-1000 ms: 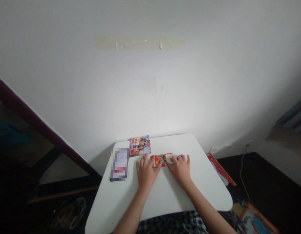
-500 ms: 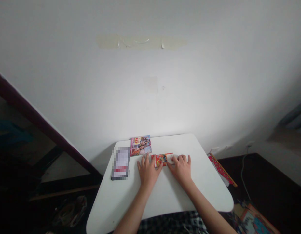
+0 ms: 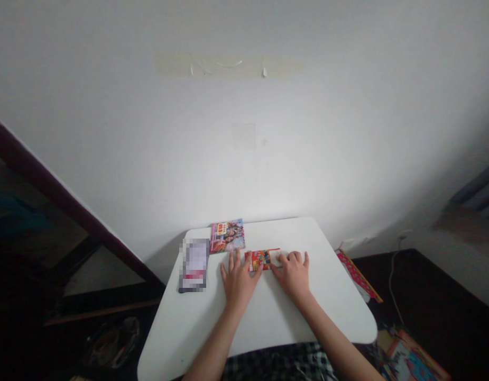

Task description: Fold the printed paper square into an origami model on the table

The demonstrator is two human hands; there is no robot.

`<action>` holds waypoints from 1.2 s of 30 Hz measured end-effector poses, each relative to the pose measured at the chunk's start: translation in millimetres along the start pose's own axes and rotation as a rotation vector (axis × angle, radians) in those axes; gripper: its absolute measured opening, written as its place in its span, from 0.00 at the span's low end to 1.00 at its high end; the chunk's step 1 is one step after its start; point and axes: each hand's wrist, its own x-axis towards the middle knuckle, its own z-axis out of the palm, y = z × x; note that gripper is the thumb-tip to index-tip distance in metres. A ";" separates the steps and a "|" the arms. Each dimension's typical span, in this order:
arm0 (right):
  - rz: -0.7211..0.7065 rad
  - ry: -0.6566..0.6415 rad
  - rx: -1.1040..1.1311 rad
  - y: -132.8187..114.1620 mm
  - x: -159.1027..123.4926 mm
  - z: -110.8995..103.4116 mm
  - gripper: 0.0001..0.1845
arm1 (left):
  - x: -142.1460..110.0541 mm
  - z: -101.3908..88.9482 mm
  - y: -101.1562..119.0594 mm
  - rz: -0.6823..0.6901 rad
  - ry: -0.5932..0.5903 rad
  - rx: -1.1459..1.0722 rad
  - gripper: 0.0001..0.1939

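Left hand (image 3: 239, 280) and right hand (image 3: 294, 272): both are hardly moving since the earlier frame; they are staying by the red paper (image 3: 257, 258), while everything in view is sliding a tiny bit left together.
Red paper: it is lying on the desk (image 3: 268, 328), between the two hands, and it is showing bright little pictures and a pale part at its right end.
Left grip: it is spreading wide, with the fingers pointing to the far side; the thumb and pointer finger are touching the left part of the red paper.
Right grip: its thumb is reaching to the right part of the red paper and some fingers are bending; I cannot tell if it is pinching.
Desk: it is standing with its far edge by the wall (image 3: 347, 132), and its top is looking white with round corners.
Picture booklet (image 3: 227, 236): it is lying at the far left of the desk, just beyond the left hand, showing pink and blue pictures.
Phone-shaped thing (image 3: 194, 264): it is lying at the left edge, near the booklet; blurry squares are hiding its front.
Checked cloth (image 3: 276, 362): it is showing at the near edge, between the two arms.
Tape strip (image 3: 228, 64): it is sticking on the wall, high up, looking yellowish.
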 end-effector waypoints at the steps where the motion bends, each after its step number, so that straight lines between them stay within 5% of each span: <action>1: -0.002 0.002 0.000 0.0 0.0 -0.2 0.18 | 0.2 0.0 -0.2 -0.003 -0.003 -0.004 0.29; 23: 0.109 -0.003 0.025 -12.0 1.4 0.9 0.26 | 4.5 -3.4 -0.7 -0.065 -0.011 -0.018 0.32; 36: 0.159 0.005 0.156 5.5 6.3 6.3 0.28 | 5.9 -0.1 -3.6 -0.071 -0.037 -0.034 0.31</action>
